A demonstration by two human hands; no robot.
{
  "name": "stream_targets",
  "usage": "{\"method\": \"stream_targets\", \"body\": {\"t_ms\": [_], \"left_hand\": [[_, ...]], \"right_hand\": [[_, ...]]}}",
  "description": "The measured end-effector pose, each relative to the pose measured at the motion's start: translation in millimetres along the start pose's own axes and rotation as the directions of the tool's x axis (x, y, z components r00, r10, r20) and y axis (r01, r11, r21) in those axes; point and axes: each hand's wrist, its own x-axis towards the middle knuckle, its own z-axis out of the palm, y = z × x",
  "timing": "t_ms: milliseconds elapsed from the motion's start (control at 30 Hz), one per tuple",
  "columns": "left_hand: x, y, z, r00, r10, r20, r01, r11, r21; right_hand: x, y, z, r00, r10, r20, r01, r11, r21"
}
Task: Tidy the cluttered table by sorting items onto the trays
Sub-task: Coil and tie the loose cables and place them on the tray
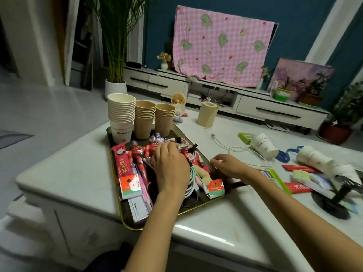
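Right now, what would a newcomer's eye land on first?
The dark tray on the left of the table, crammed with red toy figures, coiled cables and three paper cup stacks along its far edge. Next, the pink checked cloth draped at the back wall, and tipped white cups among clutter on the right.

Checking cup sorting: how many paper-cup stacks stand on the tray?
3, at the tray's far end: white stack at left, taller brown stack in the middle, shorter brown stack at right. None appear hidden.

On the tray point(193, 202), the left hand point(170, 167) hid its fingertips and part of the cables point(190, 188); right of it, the stand point(334, 209) was blurred.
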Motion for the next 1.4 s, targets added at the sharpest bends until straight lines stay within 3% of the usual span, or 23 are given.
{"method": "stream_targets", "body": {"t_ms": [267,633,1067,1233,1400], "left_hand": [[-17,-5,-11,0.999,0.035,0.017,-0.036,0.998,0.057],[-14,-12,-14,0.999,-0.006,-0.033,0.007,0.999,0.048],[-5,-8,-5,0.992,-0.043,-0.116,0.044,0.999,0.002],[-5,-3,-8,0.991,-0.046,-0.128,0.046,0.999,0.0],[-6,-20,-26,0.993,-0.029,-0.117,0.028,1.0,-0.004]], "right_hand": [[-6,-3,31,0.97,-0.12,-0.212,0.116,0.993,-0.031],[-5,0,35,0.947,-0.195,-0.255,0.183,0.981,-0.068],[-14,-3,40,0.947,-0.117,-0.299,0.114,0.993,-0.029],[-24,-53,75,0.953,0.014,-0.301,0.027,0.991,0.131],[-20,-86,91,0.945,0.08,-0.318,-0.042,0.991,0.126]]}}
